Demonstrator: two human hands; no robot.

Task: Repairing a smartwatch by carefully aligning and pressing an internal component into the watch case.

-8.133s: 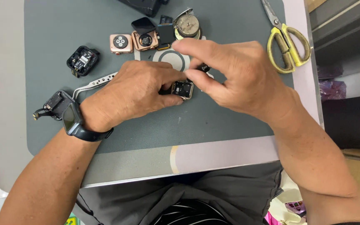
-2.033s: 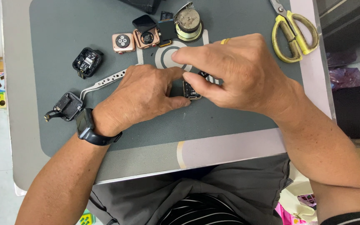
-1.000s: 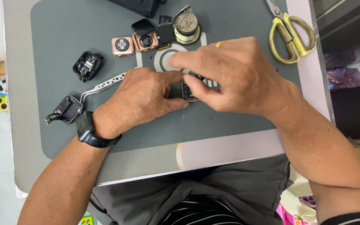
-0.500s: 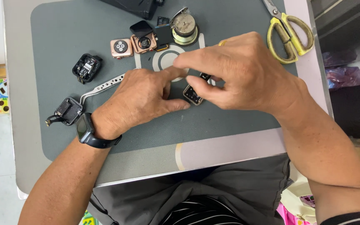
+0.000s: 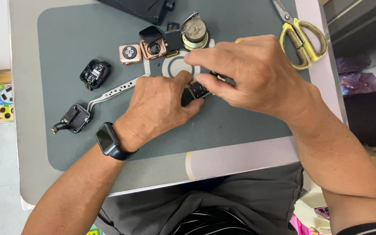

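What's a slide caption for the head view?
Both hands, left hand and right hand, grip a small watch case over a grey mat.

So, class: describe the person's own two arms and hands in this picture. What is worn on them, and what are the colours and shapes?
Both forearms are bare. The left hand has a black rounded-rectangle smartwatch with a dark blank screen on a black strap at the wrist. The right hand wears a thin gold-coloured ring on one finger; a black sleeve edge shows near that elbow.

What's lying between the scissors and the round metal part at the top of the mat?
Between the scissors and the round metal part the head view shows only bare grey mat; the right hand sits just below that stretch.
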